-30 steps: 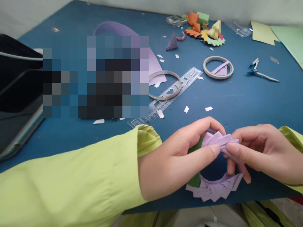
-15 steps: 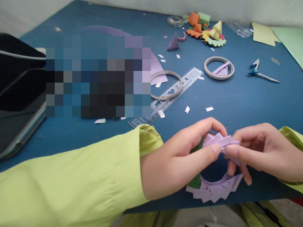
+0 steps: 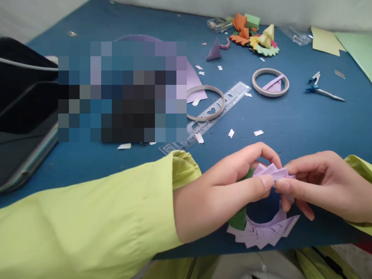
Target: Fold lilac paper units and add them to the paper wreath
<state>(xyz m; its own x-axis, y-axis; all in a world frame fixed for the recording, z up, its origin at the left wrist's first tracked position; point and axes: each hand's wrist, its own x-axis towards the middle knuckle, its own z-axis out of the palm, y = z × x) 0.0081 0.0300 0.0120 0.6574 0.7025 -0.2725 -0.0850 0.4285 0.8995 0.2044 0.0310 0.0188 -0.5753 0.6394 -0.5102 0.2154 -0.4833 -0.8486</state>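
A ring of folded lilac paper pieces with some green ones (image 3: pixel 263 232) rests on the blue table (image 3: pixel 305 124) near its front edge. My left hand (image 3: pixel 223 193) pinches the ring's upper side between thumb and fingers. My right hand (image 3: pixel 322 186) pinches the same lilac folds from the right, its thumb tip meeting my left thumb. Both arms wear yellow-green sleeves. The ring's left side is hidden under my left hand.
Behind lie a clear stencil ruler (image 3: pixel 209 116), two tape rings (image 3: pixel 205 102) (image 3: pixel 270 82), a compass (image 3: pixel 322 91), a pile of coloured folded paper (image 3: pixel 255 37), lilac sheet, pale green sheets at back right, white scraps. A dark tablet-like device (image 3: pixel 23 128) sits at the left.
Both hands stay pinched on the lilac folds; my right thumb has slid slightly left and lower along them. The ring has barely shifted.
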